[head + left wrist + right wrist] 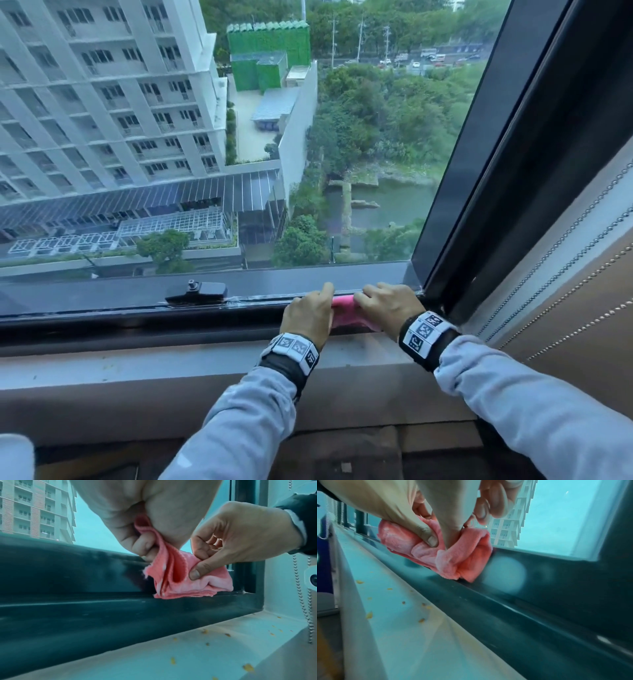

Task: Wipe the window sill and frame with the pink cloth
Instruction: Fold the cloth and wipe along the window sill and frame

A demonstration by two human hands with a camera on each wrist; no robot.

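Note:
A folded pink cloth [346, 313] lies bunched on the dark bottom rail of the window frame [137, 303], near its right corner. My left hand [317, 308] pinches the cloth's left edge between thumb and curled fingers [142, 545]. My right hand [371, 301] grips the right part, its thumb [197, 572] pressed into the folds. In the right wrist view the cloth [453, 558] touches the rail under my right thumb [428, 536]. The pale window sill [171, 363] runs below the frame, and small yellow crumbs [173, 660] are scattered over it.
A black window latch [197, 291] sits on the rail to the left of my hands. The dark upright frame [496, 171] stands at the right, with bead chains [565, 253] and a tan blind beside it. A white object [15, 455] shows at lower left.

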